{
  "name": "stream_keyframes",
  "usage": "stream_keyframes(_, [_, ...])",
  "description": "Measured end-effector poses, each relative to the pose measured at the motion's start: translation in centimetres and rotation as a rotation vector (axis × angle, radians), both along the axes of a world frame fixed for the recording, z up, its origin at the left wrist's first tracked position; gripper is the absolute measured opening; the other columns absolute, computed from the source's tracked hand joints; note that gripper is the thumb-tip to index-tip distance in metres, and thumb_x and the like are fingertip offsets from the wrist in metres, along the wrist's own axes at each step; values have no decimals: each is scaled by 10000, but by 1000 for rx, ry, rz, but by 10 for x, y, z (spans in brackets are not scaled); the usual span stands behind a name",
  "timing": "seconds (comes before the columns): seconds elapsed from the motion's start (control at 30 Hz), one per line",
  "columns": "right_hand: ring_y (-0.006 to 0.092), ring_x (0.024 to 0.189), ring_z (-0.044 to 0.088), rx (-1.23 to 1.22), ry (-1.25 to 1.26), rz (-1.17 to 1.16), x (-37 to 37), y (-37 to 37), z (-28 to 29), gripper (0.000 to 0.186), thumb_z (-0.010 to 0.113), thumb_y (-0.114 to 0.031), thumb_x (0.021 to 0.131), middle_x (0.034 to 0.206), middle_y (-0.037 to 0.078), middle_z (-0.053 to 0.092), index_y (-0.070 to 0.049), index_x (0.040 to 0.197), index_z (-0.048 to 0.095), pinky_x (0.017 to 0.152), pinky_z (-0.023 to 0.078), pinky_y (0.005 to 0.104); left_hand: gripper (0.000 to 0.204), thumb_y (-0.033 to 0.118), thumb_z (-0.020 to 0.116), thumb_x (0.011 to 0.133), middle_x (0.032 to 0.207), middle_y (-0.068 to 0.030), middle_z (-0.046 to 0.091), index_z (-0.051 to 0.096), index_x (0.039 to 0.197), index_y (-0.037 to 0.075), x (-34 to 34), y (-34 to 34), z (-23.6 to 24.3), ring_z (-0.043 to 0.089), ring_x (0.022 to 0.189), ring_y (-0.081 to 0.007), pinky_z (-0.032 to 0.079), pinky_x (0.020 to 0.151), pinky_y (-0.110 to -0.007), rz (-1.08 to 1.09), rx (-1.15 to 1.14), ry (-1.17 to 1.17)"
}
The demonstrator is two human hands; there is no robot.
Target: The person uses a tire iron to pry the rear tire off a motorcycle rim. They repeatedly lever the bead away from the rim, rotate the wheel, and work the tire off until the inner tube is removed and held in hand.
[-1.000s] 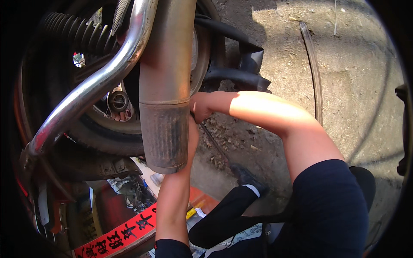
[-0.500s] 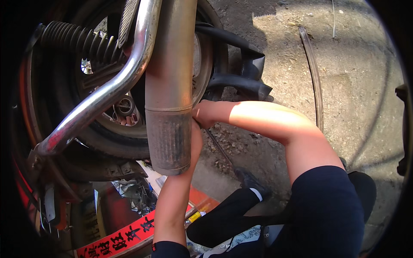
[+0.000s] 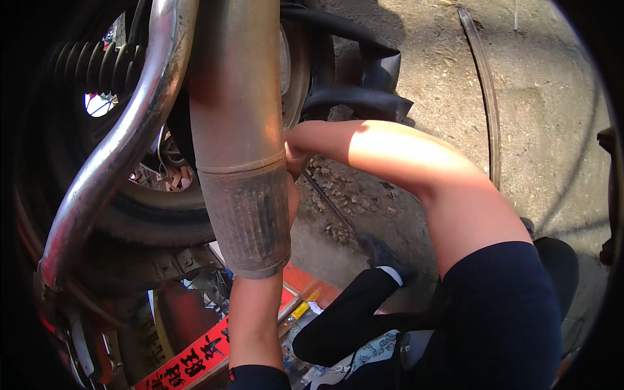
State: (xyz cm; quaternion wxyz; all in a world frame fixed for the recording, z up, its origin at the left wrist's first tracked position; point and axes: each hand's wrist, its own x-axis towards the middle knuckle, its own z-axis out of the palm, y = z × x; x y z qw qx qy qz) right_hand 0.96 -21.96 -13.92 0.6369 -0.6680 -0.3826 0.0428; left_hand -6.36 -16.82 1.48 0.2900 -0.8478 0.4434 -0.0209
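Note:
A motorcycle's exhaust muffler point(image 3: 244, 208), dull and soot-marked, stands in front of the rear wheel point(image 3: 156, 221). My left forearm point(image 3: 257, 318) passes behind the muffler, and a strip of it shows at the muffler's right edge. The muffler hides my left hand. My right hand point(image 3: 296, 155) is by the tyre, just right of the muffler, with its fingers out of sight. What either hand touches cannot be made out. From the wheel's right side hangs a folded black rubber inner tube point(image 3: 354, 101), above my right forearm.
A chrome bar point(image 3: 123, 136) curves past the wheel on the left, near a coil spring point(image 3: 97, 65). A thin rod point(image 3: 330, 203) slants across gritty ground towards a dark shoe point(image 3: 383, 253). A long strip point(image 3: 482, 84) lies at right. A red banner point(image 3: 188, 361) is at lower left.
My view has shifted, so the muffler and chrome bar look larger and further left. My right hand and forearm sit slightly higher in the picture. Both hands stay behind or beside the muffler.

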Motion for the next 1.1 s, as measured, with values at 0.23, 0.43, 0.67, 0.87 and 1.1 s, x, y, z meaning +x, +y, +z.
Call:
stream_keyframes(0.23, [250, 1191, 549, -84, 138, 76, -46, -42, 20, 566, 667, -169, 788, 1284, 114, 600, -105, 1334, 536, 996, 418, 350, 278, 114, 643, 729, 908, -222, 657, 601, 974, -10, 3, 25, -6, 637, 881, -377, 495, 794, -440, 12, 49, -62])
stream_keyframes(0.43, [277, 1197, 548, -15, 279, 50, -48, -42, 21, 607, 683, -191, 763, 1290, 132, 596, -122, 1347, 531, 974, 432, 373, 305, 118, 669, 699, 911, -218, 653, 592, 966, -8, -7, 30, 6, 630, 883, -379, 493, 800, -440, 49, 54, -37])
stream_keyframes(0.67, [277, 1175, 537, 248, 27, 153, 14, 40, -18, 383, 607, -170, 846, 1255, 171, 604, -43, 1207, 593, 998, 392, 384, 339, 122, 699, 664, 916, -214, 648, 582, 956, -7, -9, 5, 23, 622, 885, -381, 490, 807, -440, 34, 48, 40])
stream_keyframes(0.87, [293, 1161, 557, -36, 58, -147, 11, 20, -19, 352, 652, -174, 770, 1193, 155, 634, -59, 1102, 639, 966, 429, 369, 371, 125, 725, 635, 919, -210, 644, 574, 947, -5, -2, 5, 2, 615, 887, -383, 487, 813, -440, 82, 127, -5])
stream_keyframes(1.1, [330, 1039, 559, -316, -95, -1150, -93, -67, -18, 321, 629, -189, 751, 1055, 163, 631, -17, 1022, 645, 868, 457, 417, 381, 94, 736, 597, 902, -212, 606, 542, 907, -11, -20, 10, -18, 574, 892, -381, 464, 844, -429, 312, 229, -51])
